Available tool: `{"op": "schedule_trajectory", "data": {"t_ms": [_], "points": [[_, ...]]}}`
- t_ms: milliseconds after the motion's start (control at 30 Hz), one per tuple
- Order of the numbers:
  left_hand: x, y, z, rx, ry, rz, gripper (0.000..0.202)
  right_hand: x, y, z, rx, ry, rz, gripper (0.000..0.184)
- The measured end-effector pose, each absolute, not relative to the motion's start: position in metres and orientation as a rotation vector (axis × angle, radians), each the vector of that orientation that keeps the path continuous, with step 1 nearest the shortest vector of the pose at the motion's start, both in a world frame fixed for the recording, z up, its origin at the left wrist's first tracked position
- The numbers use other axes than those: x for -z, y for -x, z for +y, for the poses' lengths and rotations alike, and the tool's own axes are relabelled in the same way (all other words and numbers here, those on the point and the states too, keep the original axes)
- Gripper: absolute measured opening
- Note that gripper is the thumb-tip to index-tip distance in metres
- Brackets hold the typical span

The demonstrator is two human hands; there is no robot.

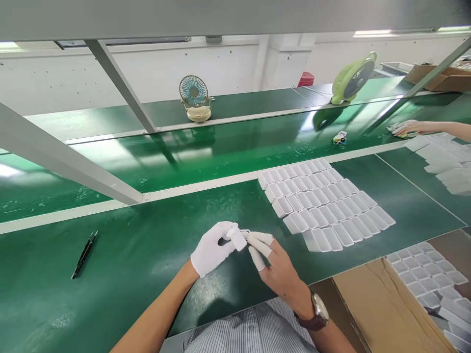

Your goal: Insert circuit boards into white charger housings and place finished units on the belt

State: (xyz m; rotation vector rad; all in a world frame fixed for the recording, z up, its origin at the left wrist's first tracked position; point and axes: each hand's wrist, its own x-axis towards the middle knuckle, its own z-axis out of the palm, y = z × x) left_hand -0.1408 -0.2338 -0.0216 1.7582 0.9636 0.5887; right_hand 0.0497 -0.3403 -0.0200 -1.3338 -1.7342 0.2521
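Note:
My left hand (212, 247), in a white glove, is closed around a small white plastic case (237, 239) just above the green bench. My right hand (274, 262) wears white finger cots and pinches the same case from the right side. Both hands meet over the near edge of the bench (147, 264). To the right lie several rows of identical white cases (320, 203), laid side by side on the bench top.
Black tweezers (84, 254) lie at the left. A cardboard box (390, 304) with more white cases (427, 274) sits at lower right. Two small fans (195, 98) (353, 77) stand on the far shelf. Another person's hand (408, 128) works at the right, beyond the green conveyor belt (221, 147).

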Motion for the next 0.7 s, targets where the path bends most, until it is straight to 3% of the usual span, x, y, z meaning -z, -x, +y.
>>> {"op": "schedule_trajectory", "data": {"t_ms": [133,300,700], "points": [[0.017,0.137,-0.236,-0.551,-1.618,0.995,0.034,0.039,-0.046,-0.338,-0.058,1.385,-1.881,0.05],[0.014,0.136,-0.235,-0.517,-1.672,1.03,0.033,0.045,-0.042,-0.34,0.136,1.42,-1.998,0.024],[0.012,0.124,-0.238,-0.515,-1.488,1.15,0.037,0.033,-0.029,-0.339,0.213,1.476,-2.105,0.032]]}}
